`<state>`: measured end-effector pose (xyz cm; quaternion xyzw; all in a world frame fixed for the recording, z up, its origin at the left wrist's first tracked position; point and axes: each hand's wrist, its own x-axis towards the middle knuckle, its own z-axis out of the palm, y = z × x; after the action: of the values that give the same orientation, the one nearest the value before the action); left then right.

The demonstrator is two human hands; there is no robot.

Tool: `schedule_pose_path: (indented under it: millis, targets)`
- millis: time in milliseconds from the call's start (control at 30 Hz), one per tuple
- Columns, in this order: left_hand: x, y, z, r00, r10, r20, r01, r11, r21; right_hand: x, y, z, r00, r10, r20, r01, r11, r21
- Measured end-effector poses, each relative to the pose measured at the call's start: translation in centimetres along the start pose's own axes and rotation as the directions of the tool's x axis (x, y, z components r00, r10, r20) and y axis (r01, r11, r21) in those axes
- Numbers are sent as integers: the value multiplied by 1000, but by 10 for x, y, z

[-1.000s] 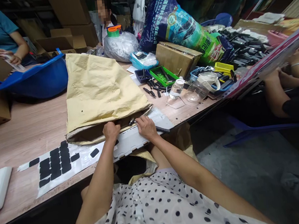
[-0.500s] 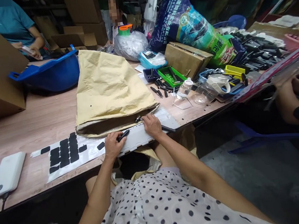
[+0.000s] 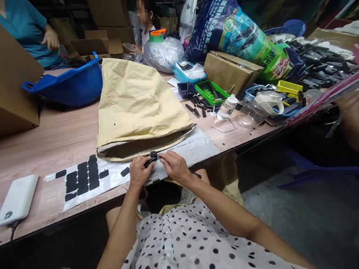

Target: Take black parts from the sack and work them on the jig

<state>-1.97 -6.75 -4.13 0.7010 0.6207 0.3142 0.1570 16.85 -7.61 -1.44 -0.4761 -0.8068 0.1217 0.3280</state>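
Observation:
My left hand (image 3: 138, 171) is closed on a small black part (image 3: 150, 160), most of it hidden by the fingers. My right hand (image 3: 177, 168) is closed around a slim black-handled tool (image 3: 196, 174), whose rear end sticks out behind the palm. A round black knob with a short metal piece (image 3: 153, 154) lies between the fingertips of both hands, touching or very near the black part. Both hands are over a pale board (image 3: 196, 147) at the table edge. Just behind them is the mouth of a tan paper sack (image 3: 141, 100).
To the left lie a sheet of black stickers (image 3: 88, 177) and a white power bank (image 3: 17, 200). A blue basin (image 3: 67, 88), a green tray (image 3: 212, 92), a water bottle (image 3: 227, 108) and a clear jug (image 3: 254, 114) stand farther back. Co-workers sit across the table and at right.
My right hand has moved left, bringing the round knob up to the black part in my left hand. The view has shifted slightly. A co-worker at the back left has raised a hand.

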Motion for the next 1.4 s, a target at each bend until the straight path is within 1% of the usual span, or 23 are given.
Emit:
schedule_pose_path:
  millis: [133,333,467,567,667,800,900,1133,1267,1333,1400]
  targets:
    - [1,-2,2,1000,6,-20,-6,1000,1,0,2,-1,999,-13,53,14,999,-31]
    - [0,-4,4,1000,4,-24,-4,1000,-5,4,11,-3,1000,21,-8,-21,1000,-4]
    - [0,-3,4,999,10,-35,-10,1000,9,3,14,-1,999,32,17,-32,999,-21]
    - [0,-2,4,999,15,-48,-14,999,33,7,19,-1,998,63,4,-63,997,-48]
    - [0,-2,3,998,19,-53,-16,999,50,16,30,-7,996,92,-10,-92,989,-117]
    - [-1,-2,2,999,15,-37,-13,999,44,31,50,-15,993,113,26,-102,958,-268]
    - [-2,0,0,1000,0,-17,0,999,40,34,61,-16,989,138,49,-112,930,-349]
    - [-1,5,-7,999,-40,12,40,999,11,30,63,-8,988,151,35,-126,914,-386]
    - [0,12,-16,999,-46,12,47,997,-60,32,61,-9,988,148,44,-119,909,-399]
    - [-7,21,-24,1000,-26,8,26,991,-127,32,60,-9,986,157,47,-125,905,-408]
    - [-23,32,-31,999,26,32,-19,980,-200,33,59,-9,985,166,53,-130,901,-414]
